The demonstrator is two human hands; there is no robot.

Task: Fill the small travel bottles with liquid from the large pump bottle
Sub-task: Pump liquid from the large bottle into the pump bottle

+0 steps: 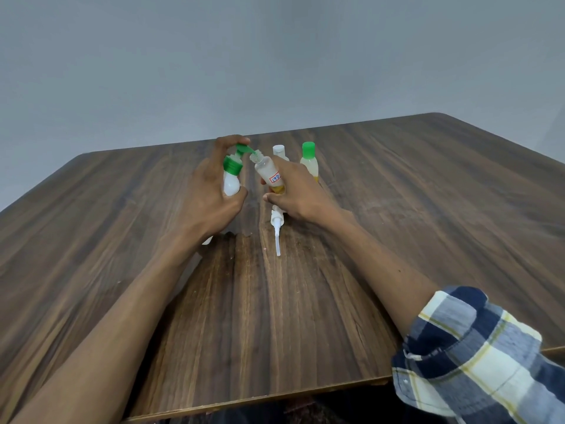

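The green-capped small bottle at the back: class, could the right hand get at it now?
Probably not yet: the right hand holds the open travel bottle; the green-capped bottle stands unobstructed just behind.

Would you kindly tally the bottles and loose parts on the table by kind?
Large pump bottle, green pump, gripped by the left hand: 1
Small travel bottles: 3 (open one held by the right hand, white-capped, green-capped)
Loose white sprayer top: 1
Total: 5
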